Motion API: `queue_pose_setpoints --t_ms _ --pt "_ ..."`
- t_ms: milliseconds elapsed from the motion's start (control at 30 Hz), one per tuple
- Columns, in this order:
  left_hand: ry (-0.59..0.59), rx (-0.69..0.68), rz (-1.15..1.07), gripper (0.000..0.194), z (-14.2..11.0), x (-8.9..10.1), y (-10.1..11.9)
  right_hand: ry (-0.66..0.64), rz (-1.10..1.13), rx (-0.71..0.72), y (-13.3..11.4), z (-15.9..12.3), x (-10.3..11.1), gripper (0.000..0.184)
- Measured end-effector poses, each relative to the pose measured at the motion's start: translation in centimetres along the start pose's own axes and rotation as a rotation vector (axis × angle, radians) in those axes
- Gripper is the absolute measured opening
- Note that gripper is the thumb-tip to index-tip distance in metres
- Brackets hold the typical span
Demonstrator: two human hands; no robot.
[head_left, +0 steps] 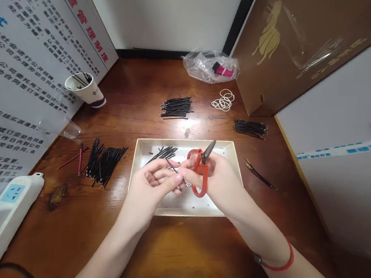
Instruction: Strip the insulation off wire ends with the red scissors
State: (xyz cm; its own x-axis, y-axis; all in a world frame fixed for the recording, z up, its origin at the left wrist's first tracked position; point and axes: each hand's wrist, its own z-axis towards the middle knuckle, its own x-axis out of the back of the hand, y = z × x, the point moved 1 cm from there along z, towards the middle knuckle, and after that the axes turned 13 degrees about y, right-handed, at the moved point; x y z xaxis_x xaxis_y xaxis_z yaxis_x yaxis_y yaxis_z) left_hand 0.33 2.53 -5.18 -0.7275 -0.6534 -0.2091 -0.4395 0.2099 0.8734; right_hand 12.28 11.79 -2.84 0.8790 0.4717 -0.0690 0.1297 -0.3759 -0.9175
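Scissors [205, 156] in right hand [218, 177] (left hand [151, 184] holding wire [170, 165]).

1. Black wire [170, 165]: lower end hidden between left hand [153, 182] and right hand [217, 177]; possibly a metal tip, unresolved.
2. Dark specks [193, 207] in shallow box [210, 204]: too small to identify.
3. Black strands [83, 77]: lower parts hidden inside paper cup [92, 94].
4. Power strip [32, 189]: cut off at left edge.

The worktop [174, 251] is glossy brown wood with visible grain, and the shallow box [166, 205] looks like smooth, pale card. The scissors [204, 180] pair smooth orange-red plastic handles with dark, dull metal blades, while the wire pieces [176, 107] wear matt black sleeves with shiny metal tips. The bag [195, 65] is crinkled, glossy clear plastic, the cup [89, 92] smooth paper
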Motion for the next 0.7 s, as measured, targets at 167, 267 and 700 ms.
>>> queue_pose_setpoints --t_ms 167,267,700 --pt "0.036 -0.066 -0.014 0.017 0.1 0.3 0.4 0.097 -0.192 0.100 0.5 -1.1 1.9 0.029" --pt "0.063 -0.131 0.015 0.015 0.1 0.7 0.7 0.100 -0.281 0.151 1.0 -2.2 3.2 0.031" --pt "0.178 -0.189 -0.009 0.023 0.5 1.0 1.0 -0.152 -0.336 -0.026 1.3 -3.8 1.8 0.031"
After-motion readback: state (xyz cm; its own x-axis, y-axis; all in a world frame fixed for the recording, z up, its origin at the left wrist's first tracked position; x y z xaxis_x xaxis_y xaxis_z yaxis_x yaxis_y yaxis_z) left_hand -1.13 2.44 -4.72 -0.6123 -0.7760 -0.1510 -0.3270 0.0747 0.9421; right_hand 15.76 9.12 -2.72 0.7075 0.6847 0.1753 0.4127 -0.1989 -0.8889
